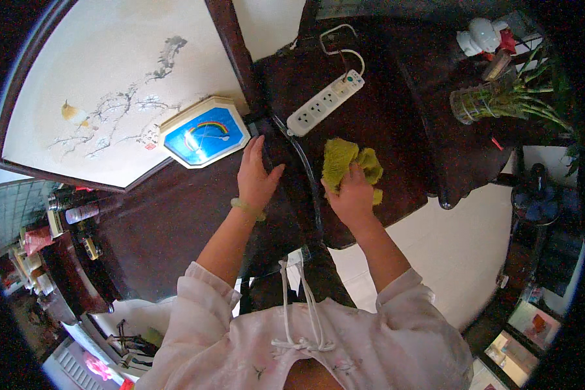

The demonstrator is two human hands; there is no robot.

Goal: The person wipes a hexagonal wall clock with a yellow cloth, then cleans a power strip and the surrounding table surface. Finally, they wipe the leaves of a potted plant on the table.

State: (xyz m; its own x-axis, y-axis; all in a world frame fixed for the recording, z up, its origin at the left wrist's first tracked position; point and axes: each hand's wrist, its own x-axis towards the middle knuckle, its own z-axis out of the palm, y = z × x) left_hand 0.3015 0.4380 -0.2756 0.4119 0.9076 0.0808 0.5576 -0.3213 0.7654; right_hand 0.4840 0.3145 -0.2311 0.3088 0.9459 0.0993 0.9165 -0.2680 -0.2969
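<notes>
My right hand (352, 195) presses a crumpled yellow-green cloth (340, 158) onto the dark wooden tabletop (292, 63). My left hand (258, 178), with a pale bangle at the wrist, rests on the dark surface with its fingers spread and holds nothing. Just beyond its fingertips, to the left, a framed blue panel with a rainbow (204, 132) leans at the foot of a large painted panel (107, 87). A white power strip (325, 103) lies above the cloth, its cable curving away at the top. A dark cable (304, 163) runs between my hands.
At the upper right are a glass vase of green stems (473, 105) and a white ceramic figure (485, 36). Bottles and small boxes (82, 213) stand at the far left. A dark fan (536, 200) is at the right, beyond the table's edge.
</notes>
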